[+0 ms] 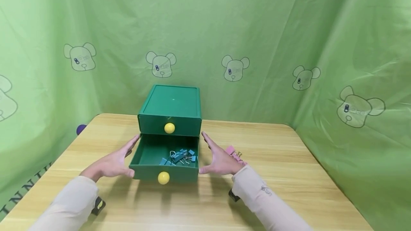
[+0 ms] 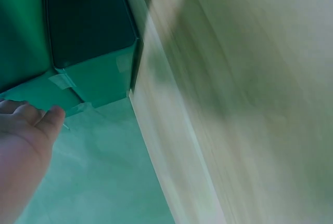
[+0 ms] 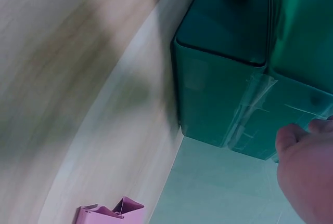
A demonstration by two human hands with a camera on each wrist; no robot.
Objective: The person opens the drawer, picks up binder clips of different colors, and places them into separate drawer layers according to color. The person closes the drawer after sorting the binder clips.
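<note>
A green drawer unit [image 1: 173,99] with yellow knobs stands on the table. Its upper drawer is closed, while the drawer [image 1: 179,174] below is pulled out, with several blue binder clips [image 1: 179,155] towards its front right. My left hand [image 1: 112,161] is at that drawer's left side, fingers extended and thumb by the front corner. Mirroring it on the right side is my right hand [image 1: 221,159], also with straight fingers. Whether either hand touches the drawer I cannot tell. Both wrist views show a closed bottom drawer [image 2: 91,18] close to the table, hidden in the head view.
Pink binder clips [image 1: 237,155] lie on the table behind my right wrist, partly covered by it. Clear tape [image 3: 250,104] joins the stacked units at their side. A green curtain [image 1: 205,27] hangs round the wooden table [image 1: 273,174].
</note>
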